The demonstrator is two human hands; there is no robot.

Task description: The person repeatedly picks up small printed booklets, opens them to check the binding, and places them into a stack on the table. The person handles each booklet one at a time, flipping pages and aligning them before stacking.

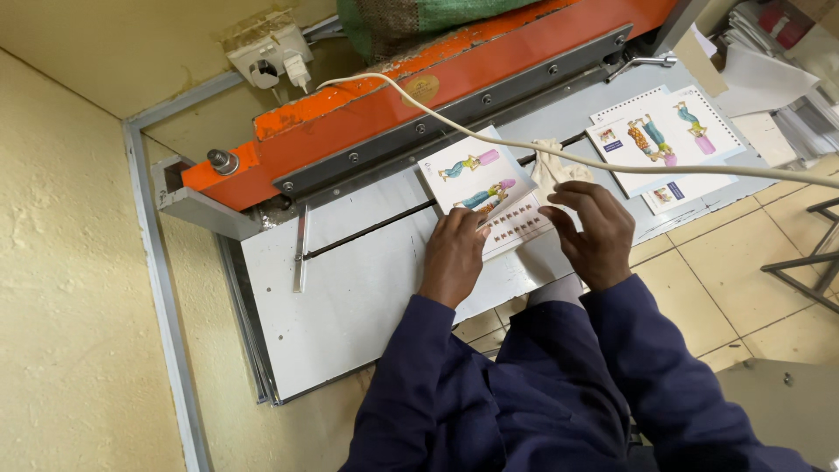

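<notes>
Pressing printed sheet (479, 185), left hand (454, 253) covering its corner, right hand (594, 232) hovering

Left of the printed sheets (485, 188) the grey machine bed (350, 280) lies bare and passable, while behind them the orange blade bar (419, 105) blocks the way, a cream cable (612, 162) crosses above them, and more printed pages (669, 140) lie to their right.

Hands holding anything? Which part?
Left hand presses the printed sheet stack at its near edge; right hand touches its right side. No closed grip visible.
</notes>
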